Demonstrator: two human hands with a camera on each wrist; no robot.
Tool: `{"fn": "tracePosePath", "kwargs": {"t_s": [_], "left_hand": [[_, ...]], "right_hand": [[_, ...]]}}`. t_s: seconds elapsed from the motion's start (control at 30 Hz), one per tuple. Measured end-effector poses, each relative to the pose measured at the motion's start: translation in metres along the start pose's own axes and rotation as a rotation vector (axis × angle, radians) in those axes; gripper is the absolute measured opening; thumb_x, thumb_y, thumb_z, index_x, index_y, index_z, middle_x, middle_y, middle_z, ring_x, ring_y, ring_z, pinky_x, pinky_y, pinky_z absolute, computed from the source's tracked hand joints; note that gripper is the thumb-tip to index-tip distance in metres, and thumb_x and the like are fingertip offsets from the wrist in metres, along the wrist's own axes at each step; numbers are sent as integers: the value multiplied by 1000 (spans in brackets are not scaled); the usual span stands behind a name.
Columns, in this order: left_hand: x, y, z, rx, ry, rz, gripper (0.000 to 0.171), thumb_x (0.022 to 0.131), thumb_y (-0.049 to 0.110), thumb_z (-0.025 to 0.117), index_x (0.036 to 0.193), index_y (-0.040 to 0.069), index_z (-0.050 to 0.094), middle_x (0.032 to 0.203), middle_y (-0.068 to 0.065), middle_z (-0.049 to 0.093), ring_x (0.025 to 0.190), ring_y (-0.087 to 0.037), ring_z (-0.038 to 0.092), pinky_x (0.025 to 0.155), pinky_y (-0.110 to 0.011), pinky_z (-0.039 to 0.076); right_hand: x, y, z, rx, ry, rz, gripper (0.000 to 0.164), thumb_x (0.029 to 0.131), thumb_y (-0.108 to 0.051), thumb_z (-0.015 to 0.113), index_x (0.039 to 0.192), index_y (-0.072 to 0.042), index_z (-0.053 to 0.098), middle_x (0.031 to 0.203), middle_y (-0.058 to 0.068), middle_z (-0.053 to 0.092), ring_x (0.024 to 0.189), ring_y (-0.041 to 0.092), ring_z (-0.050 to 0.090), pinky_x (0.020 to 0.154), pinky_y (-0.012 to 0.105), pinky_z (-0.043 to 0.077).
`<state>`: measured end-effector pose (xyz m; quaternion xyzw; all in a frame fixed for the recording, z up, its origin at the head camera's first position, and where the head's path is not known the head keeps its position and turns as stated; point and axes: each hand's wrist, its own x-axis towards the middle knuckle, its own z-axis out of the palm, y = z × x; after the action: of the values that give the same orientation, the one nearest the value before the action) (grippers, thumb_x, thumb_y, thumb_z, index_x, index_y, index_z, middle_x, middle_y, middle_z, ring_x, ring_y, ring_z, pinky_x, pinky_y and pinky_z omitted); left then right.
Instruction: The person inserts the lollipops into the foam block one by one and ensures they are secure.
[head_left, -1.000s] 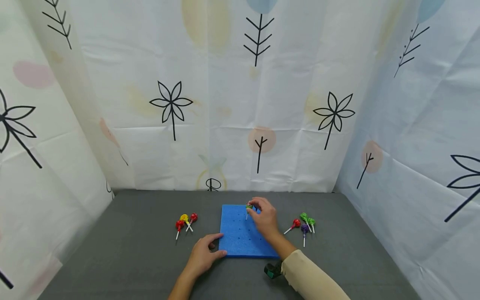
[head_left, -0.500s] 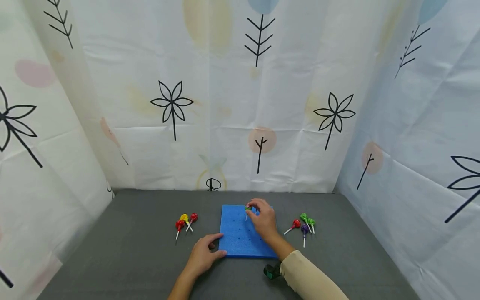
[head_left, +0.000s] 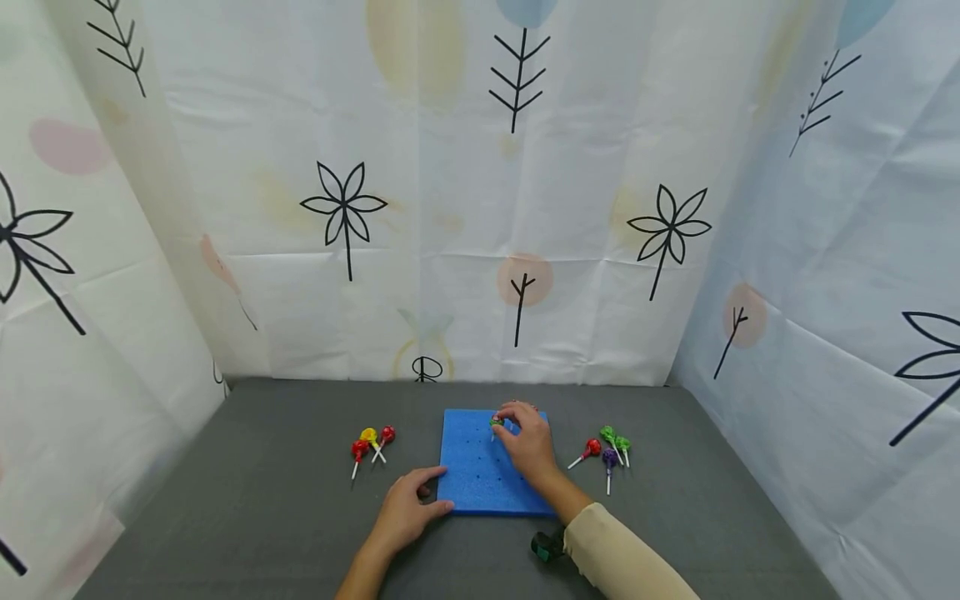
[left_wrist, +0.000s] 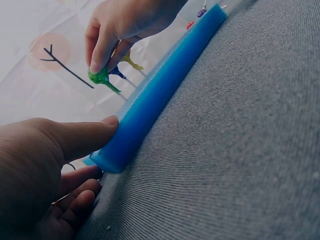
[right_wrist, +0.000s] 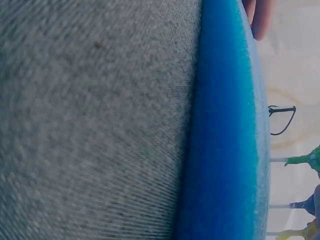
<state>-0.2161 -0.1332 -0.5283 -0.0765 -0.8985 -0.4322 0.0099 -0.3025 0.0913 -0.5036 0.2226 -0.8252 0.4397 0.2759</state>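
Note:
A blue foam board (head_left: 487, 492) with small holes lies on the table. My left hand (head_left: 405, 510) holds its near left corner between thumb and fingers. Over the far part of the board, my right hand (head_left: 531, 446) pinches a green lollipop (left_wrist: 99, 76) by its head, stick pointing down. In the left wrist view the stick meets the board's top; whether it sits in a hole I cannot tell. Beside it a blue lollipop (left_wrist: 117, 73) and a yellow lollipop (left_wrist: 135, 65) stand on their sticks, mostly hidden by the right hand in the head view.
Left of the board lie two red lollipops and a yellow lollipop (head_left: 368, 435). To its right are a red lollipop (head_left: 592, 447), a purple lollipop (head_left: 609, 457) and two green ones (head_left: 608, 433). A dark device (head_left: 547, 546) shows by the right sleeve. Patterned cloth surrounds the grey table.
My right hand has come down slightly toward the board with the green lollipop, after a small shift left. The left hand keeps its place at the corner.

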Motion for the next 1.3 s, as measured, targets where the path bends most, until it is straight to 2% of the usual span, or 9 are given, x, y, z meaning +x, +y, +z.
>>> {"fn": "tracePosePath", "kwargs": {"t_s": [0.17, 0.4, 0.6, 0.73, 0.87, 1.07, 1.3], "left_hand": [[0, 0, 0, -3, -1, -6, 55, 78, 33, 82, 127, 13, 65, 120, -7, 62, 95, -21, 56, 79, -46, 45], [0, -1, 0, -11, 5, 13, 55, 78, 32, 81, 127, 12, 64, 120, -8, 61, 95, -22, 57, 79, -45, 45], [0, -2, 1, -2, 16, 29, 55, 78, 32, 82, 126, 12, 65, 119, -8, 62, 94, -21, 56, 78, -44, 45], [0, -2, 0, 4, 12, 28, 55, 78, 33, 82, 126, 12, 65, 119, -7, 62, 94, -21, 56, 78, -44, 45], [1, -2, 0, 2, 1, 13, 55, 78, 33, 81, 127, 13, 64, 119, -7, 62, 94, -21, 56, 78, -44, 45], [1, -2, 0, -1, 3, -2, 55, 78, 33, 81, 127, 15, 65, 120, -6, 61, 95, -20, 56, 79, -44, 45], [0, -2, 0, 0, 18, 22, 54, 78, 31, 82, 126, 13, 65, 118, -7, 62, 94, -20, 56, 78, -43, 45]], "right_hand": [[1, 1, -1, -13, -21, 11, 18, 81, -6, 79, 95, -2, 69, 106, 11, 65, 111, 28, 59, 86, 36, 50], [5, -1, -2, -62, -58, 22, 18, 81, -8, 79, 94, -4, 69, 102, 8, 65, 97, 23, 63, 82, 38, 52], [6, -4, -5, -40, -91, 57, 17, 81, -6, 79, 94, -5, 69, 96, 8, 64, 91, 27, 62, 76, 42, 53], [6, -6, -8, -69, -99, 87, 18, 81, -7, 79, 97, -5, 69, 95, 11, 64, 89, 30, 61, 71, 38, 52], [6, -10, -13, -106, -88, 99, 21, 81, -9, 79, 99, -5, 70, 100, 11, 65, 89, 26, 62, 69, 34, 51], [4, -14, -23, -99, -103, 83, 24, 82, -8, 79, 103, -4, 69, 106, 9, 65, 94, 29, 62, 74, 39, 52], [-2, -17, -38, -97, -146, 129, 28, 83, -10, 78, 109, -5, 69, 109, 9, 65, 101, 29, 58, 84, 48, 49]]}}
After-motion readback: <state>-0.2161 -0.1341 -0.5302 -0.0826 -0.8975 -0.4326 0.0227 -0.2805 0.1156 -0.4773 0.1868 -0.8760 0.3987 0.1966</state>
